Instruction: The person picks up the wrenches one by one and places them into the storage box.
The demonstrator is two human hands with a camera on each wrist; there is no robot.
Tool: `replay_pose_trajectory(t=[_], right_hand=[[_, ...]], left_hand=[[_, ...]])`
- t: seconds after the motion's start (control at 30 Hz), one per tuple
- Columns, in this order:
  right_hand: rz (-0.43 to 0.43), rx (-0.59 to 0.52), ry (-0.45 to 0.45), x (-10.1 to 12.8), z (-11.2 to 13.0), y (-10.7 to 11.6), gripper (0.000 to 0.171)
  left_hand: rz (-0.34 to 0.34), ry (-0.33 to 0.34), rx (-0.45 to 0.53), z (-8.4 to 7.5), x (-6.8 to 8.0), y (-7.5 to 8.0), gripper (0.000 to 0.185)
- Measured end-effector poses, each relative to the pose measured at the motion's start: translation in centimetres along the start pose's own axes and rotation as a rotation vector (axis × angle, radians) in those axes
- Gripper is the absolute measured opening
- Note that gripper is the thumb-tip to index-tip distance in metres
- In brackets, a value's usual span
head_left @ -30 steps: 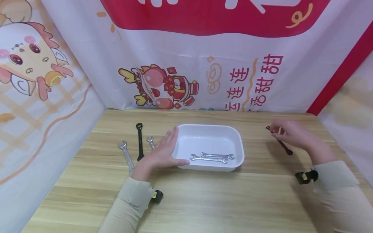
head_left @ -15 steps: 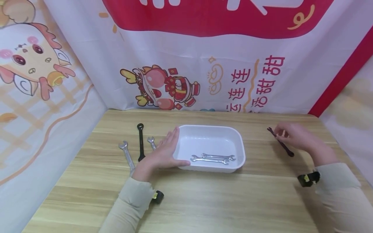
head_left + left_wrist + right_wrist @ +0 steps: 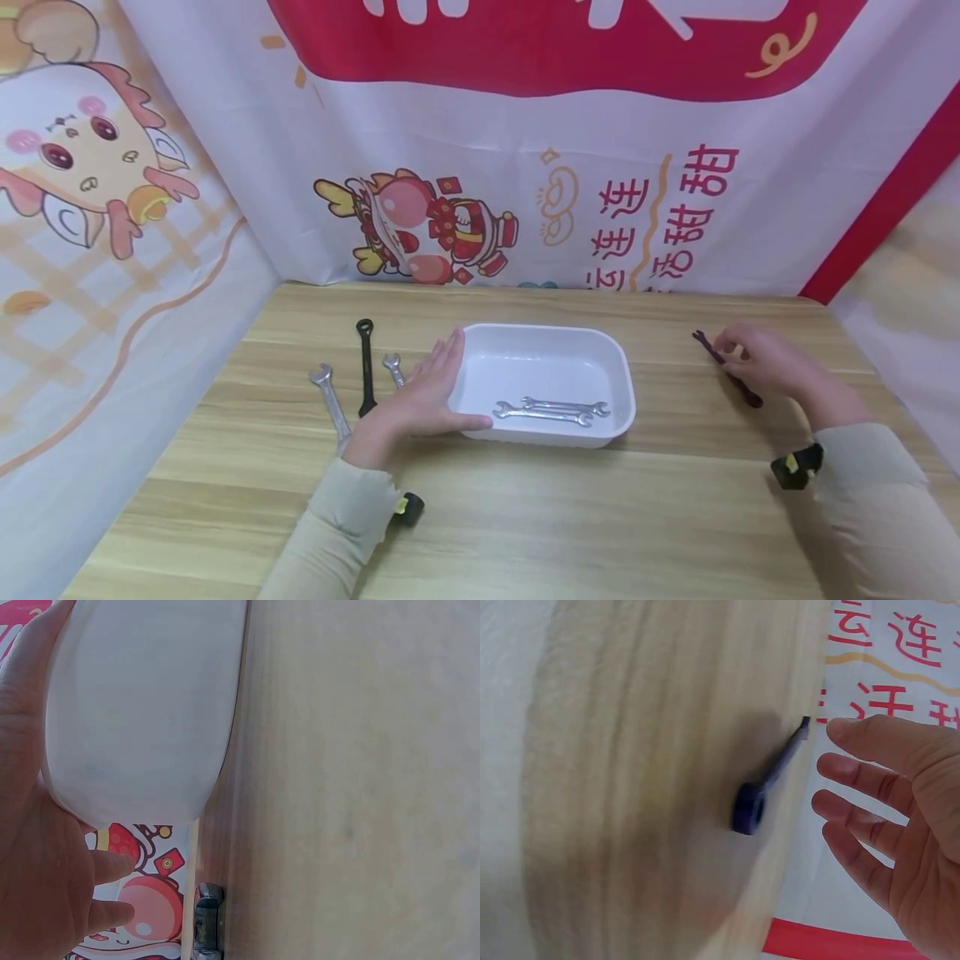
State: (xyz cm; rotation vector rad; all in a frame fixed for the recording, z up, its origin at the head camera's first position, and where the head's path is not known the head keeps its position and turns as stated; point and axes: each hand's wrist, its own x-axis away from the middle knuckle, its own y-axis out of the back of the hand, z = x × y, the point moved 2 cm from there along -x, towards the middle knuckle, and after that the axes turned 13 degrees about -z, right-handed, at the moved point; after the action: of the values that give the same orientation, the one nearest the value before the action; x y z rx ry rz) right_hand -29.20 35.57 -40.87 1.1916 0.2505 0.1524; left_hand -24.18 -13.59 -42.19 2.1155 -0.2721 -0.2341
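- Lowering since a second ago: right hand (image 3: 765, 360), fingers spread loose, nearing dark wrench (image 3: 727, 369) lying on table (image 3: 525, 517).
- Resting flat-fingered against white tray (image 3: 622, 392): left hand (image 3: 416, 400).
- Lying inside already: two silver wrenches (image 3: 551, 408).
- Waiting left of tray: three more wrenches (image 3: 360, 379).

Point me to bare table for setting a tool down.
Free: the near strip in front of the tray, and the gap between tray and right hand. Crowded: left of the tray, where three wrenches lie by the left hand.
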Motion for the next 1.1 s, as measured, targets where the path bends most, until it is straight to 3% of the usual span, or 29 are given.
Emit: replay_pose_trajectory(t=[0.33, 0.7, 0.97, 1.1], right_hand=[[0.045, -0.038, -0.037, 0.4, -1.0, -1.0, 0.044], [0.044, 0.003, 0.022, 0.4, -0.7, -1.4, 0.045], [0.063, 0.023, -0.010, 0.0, -0.7, -1.8, 0.034], [0.054, 0.013, 0.016, -0.2, -0.8, -2.1, 0.029]], left_hand=[[0.002, 0.018, 0.010, -0.1, 0.1, 0.0, 0.132], [0.004, 0.020, 0.013, -0.1, 0.1, 0.1, 0.132], [0.005, 0.021, 0.013, -0.3, 0.2, 0.2, 0.132], [0.004, 0.021, 0.017, -0.4, 0.2, 0.3, 0.132]])
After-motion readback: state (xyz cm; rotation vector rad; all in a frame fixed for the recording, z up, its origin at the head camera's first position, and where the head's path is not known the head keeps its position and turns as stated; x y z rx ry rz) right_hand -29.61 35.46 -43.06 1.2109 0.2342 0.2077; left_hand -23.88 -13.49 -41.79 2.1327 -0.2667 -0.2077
